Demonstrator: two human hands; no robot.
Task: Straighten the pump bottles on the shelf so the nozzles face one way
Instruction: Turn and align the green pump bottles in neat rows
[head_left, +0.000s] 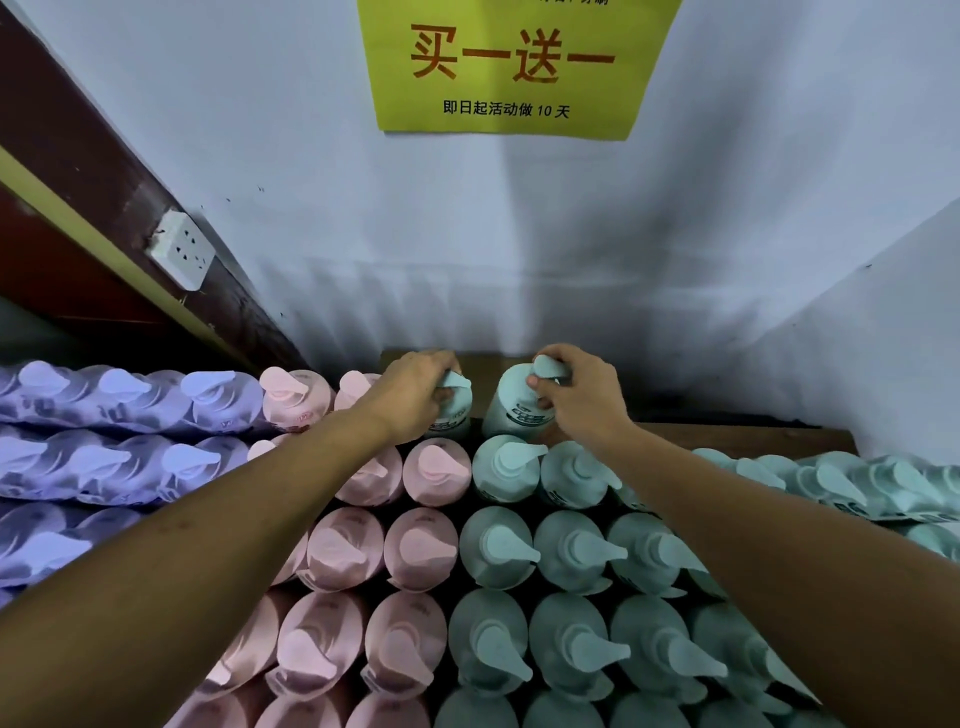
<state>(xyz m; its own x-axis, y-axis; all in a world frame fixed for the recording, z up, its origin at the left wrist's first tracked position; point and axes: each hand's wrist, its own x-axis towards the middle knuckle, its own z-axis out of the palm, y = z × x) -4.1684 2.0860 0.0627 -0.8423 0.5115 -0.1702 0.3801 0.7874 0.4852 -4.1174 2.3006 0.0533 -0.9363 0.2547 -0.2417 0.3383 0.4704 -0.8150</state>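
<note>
Rows of pump bottles fill the shelf: purple ones (119, 395) on the left, pink ones (363, 551) in the middle, teal ones (571, 556) on the right. In the back row stand two teal bottles. My left hand (415, 395) grips the pump head of the left one (456, 410), whose nozzle points right. My right hand (582, 395) grips the neck and pump of the right one (511, 405), its nozzle pointing up and left. Most teal nozzles in front point right.
A white wall rises right behind the back row, with a yellow paper sign (514, 67) above. A white power socket (182, 249) sits on the brown frame at left. Bare wooden shelf (727, 436) shows at back right, beside shrink-wrapped teal bottles (857, 488).
</note>
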